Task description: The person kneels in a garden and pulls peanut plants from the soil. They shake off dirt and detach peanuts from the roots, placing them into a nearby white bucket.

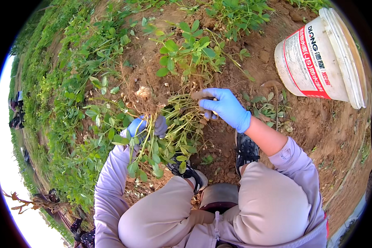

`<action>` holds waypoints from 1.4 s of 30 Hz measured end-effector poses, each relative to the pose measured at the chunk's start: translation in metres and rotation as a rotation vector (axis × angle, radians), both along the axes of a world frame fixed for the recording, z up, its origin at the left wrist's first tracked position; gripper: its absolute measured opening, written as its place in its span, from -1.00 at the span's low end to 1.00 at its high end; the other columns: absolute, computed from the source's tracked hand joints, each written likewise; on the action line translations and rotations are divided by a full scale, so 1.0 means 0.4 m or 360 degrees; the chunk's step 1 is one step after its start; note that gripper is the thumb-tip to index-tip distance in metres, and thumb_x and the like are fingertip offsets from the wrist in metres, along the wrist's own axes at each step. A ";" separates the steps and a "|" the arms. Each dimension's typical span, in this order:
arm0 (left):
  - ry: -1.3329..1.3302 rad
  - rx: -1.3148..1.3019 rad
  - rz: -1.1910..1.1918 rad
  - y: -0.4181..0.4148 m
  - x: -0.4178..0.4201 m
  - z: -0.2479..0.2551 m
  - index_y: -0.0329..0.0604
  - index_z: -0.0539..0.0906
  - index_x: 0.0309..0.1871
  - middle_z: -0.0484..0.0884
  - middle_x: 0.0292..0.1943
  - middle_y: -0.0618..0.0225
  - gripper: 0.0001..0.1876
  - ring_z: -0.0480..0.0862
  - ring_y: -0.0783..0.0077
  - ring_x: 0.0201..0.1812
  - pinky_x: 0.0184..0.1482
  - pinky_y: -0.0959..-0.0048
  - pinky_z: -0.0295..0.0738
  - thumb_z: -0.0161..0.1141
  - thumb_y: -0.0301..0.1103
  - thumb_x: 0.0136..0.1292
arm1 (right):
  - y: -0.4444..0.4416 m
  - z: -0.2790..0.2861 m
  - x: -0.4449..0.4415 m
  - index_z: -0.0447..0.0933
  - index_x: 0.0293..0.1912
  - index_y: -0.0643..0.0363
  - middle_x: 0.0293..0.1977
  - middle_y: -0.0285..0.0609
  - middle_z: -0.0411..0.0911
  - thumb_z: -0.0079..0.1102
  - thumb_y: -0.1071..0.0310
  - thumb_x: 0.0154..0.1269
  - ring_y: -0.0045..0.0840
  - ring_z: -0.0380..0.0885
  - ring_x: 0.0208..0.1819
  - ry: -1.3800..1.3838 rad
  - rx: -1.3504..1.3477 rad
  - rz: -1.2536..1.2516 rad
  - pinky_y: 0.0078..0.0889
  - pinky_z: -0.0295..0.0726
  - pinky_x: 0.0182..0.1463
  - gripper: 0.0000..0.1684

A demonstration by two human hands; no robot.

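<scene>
My left hand (148,127), in a blue glove, grips the stems of an uprooted peanut plant (152,145). The plant hangs upside down, its soil-covered root mass (145,99) and a few pale pods above my fist, its leaves below. To the right, my right hand (218,107), in a blue glove with soiled fingertips, is curled around small pale pieces that look like peanut pods (215,112). Its fingers partly hide them. Just left of it and beneath lies a heap of pulled peanut plants (186,121) with yellow-green stems.
A white plastic bucket (313,59) with red printing stands on the soil at upper right. Leafy peanut plants (189,52) lie ahead; dense greenery (71,111) covers the left. A dark cylindrical object (220,195) sits between my legs. Other people (17,114) are at the far left.
</scene>
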State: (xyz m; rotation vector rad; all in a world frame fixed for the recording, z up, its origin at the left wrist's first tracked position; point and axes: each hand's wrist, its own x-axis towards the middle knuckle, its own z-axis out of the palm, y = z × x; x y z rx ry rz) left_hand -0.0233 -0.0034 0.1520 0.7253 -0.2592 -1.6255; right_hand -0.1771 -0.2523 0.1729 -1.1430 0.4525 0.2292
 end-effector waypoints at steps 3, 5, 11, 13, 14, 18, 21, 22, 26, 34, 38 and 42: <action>0.0080 -0.0025 -0.0064 -0.029 -0.027 0.017 -0.09 0.35 -0.52 0.30 -0.57 0.43 -0.63 0.30 0.47 -0.49 -0.34 0.48 0.23 0.14 -0.02 0.17 | 0.006 0.020 0.011 0.44 0.09 0.21 -0.56 -0.37 0.48 0.13 0.42 0.20 -0.79 0.40 -0.59 -0.0029 0.0144 0.0076 -0.73 0.31 -0.56 -0.58; 0.0091 -0.0020 -0.0103 -0.051 -0.047 0.035 -0.12 0.33 -0.53 0.25 -0.59 0.43 -0.55 0.27 0.47 -0.49 -0.36 0.48 0.19 0.15 0.07 0.15 | 0.017 0.035 0.013 0.42 0.10 0.21 -0.55 -0.35 0.47 0.14 0.43 0.19 -0.77 0.38 -0.63 -0.0088 0.0126 0.0047 -0.71 0.32 -0.60 -0.56; 0.0168 -0.0106 -0.0198 -0.091 -0.090 0.051 -0.12 0.37 -0.51 0.32 -0.59 0.42 -0.60 0.30 0.47 -0.51 -0.38 0.48 0.20 0.16 0.03 0.12 | 0.038 0.050 0.014 0.40 0.10 0.25 -0.59 -0.34 0.44 0.19 0.42 0.17 -0.78 0.34 -0.65 -0.0155 -0.0041 0.0217 -0.71 0.34 -0.58 -0.52; 0.0188 -0.0020 -0.0168 -0.094 -0.099 0.053 -0.10 0.38 -0.52 0.35 -0.60 0.43 -0.63 0.31 0.48 -0.52 -0.41 0.51 0.21 0.21 -0.01 0.04 | 0.038 0.053 0.013 0.45 0.04 0.28 -0.60 -0.33 0.44 0.19 0.41 0.18 -0.78 0.34 -0.65 -0.0074 -0.0049 0.0227 -0.70 0.34 -0.58 -0.59; 0.0200 -0.0002 -0.0182 -0.095 -0.098 0.047 -0.10 0.37 -0.51 0.35 -0.59 0.42 -0.63 0.31 0.48 -0.52 -0.40 0.50 0.21 0.19 -0.02 0.07 | 0.037 0.050 0.010 0.48 -0.04 0.30 -0.61 -0.32 0.44 0.18 0.39 0.19 -0.78 0.34 -0.65 -0.0068 0.0052 0.0180 -0.69 0.34 -0.58 -0.66; -0.0007 0.0123 -0.0121 -0.104 -0.095 0.018 -0.12 0.37 -0.47 0.33 -0.58 0.42 -0.63 0.31 0.48 -0.51 -0.38 0.48 0.24 0.08 -0.01 0.20 | 0.006 0.024 -0.011 0.49 -0.05 0.30 -0.51 -0.24 0.52 0.20 0.29 0.17 -0.73 0.44 -0.57 -0.0035 0.0046 0.0113 -0.67 0.41 -0.55 -0.62; -0.0398 0.0417 -0.0021 -0.102 -0.082 -0.027 -0.29 0.47 -0.07 0.51 -0.27 0.25 -0.55 0.48 0.43 -0.25 -0.13 0.44 0.39 0.07 -0.02 0.28 | -0.011 -0.002 -0.033 0.44 0.01 0.33 -0.52 -0.25 0.51 0.18 0.31 0.19 -0.72 0.44 -0.57 -0.0007 -0.0324 -0.0051 -0.65 0.40 -0.56 -0.57; -0.0734 0.0652 -0.0002 -0.130 -0.088 -0.011 -0.35 0.44 0.08 0.54 -0.12 0.15 -0.48 0.52 0.40 -0.13 -0.04 0.45 0.40 0.10 -0.04 0.27 | -0.019 -0.025 -0.045 0.42 0.03 0.34 -0.53 -0.25 0.50 0.18 0.31 0.19 -0.72 0.43 -0.58 0.0013 -0.0528 -0.0097 -0.64 0.40 -0.56 -0.55; -0.1685 0.0933 0.0401 -0.176 -0.145 -0.028 -0.39 0.30 0.21 0.49 0.06 0.10 -0.45 0.47 0.34 0.06 0.13 0.45 0.33 0.17 -0.26 0.25 | -0.049 -0.025 -0.080 0.32 0.17 0.26 -0.59 -0.33 0.42 0.21 0.23 0.19 -0.75 0.32 -0.65 0.0279 0.0039 0.0200 -0.71 0.26 -0.59 -0.40; -0.2575 0.0517 -0.0028 -0.221 -0.260 0.015 -0.35 0.18 0.27 0.38 0.07 -0.04 -0.29 0.44 0.05 0.08 0.13 0.32 0.34 0.27 -0.43 0.06 | -0.002 -0.042 -0.100 0.45 -0.07 0.25 -0.61 -0.37 0.39 0.25 0.10 0.16 -0.76 0.29 -0.68 0.0354 0.0188 -0.0200 -0.68 0.23 -0.65 -0.53; -0.2807 0.0352 -0.0128 -0.201 -0.302 0.002 -0.35 0.16 0.28 0.38 0.02 -0.07 -0.23 0.44 -0.06 0.01 0.05 0.25 0.39 0.30 -0.39 0.01 | 0.022 -0.047 -0.110 0.48 -0.16 0.32 -0.55 -0.31 0.46 0.28 0.16 0.13 -0.68 0.39 -0.60 0.0321 -0.0185 -0.0313 -0.60 0.37 -0.57 -0.57; -0.2924 0.0232 -0.0214 -0.204 -0.305 0.025 -0.31 0.27 0.23 0.43 -0.01 -0.03 -0.31 0.50 -0.03 -0.04 -0.01 0.25 0.45 0.31 -0.32 0.03 | 0.038 -0.072 -0.131 0.51 -0.25 0.34 -0.50 -0.07 0.55 0.30 0.16 0.03 -0.40 0.53 -0.52 0.0005 -0.1025 -0.0399 -0.42 0.49 -0.43 -0.57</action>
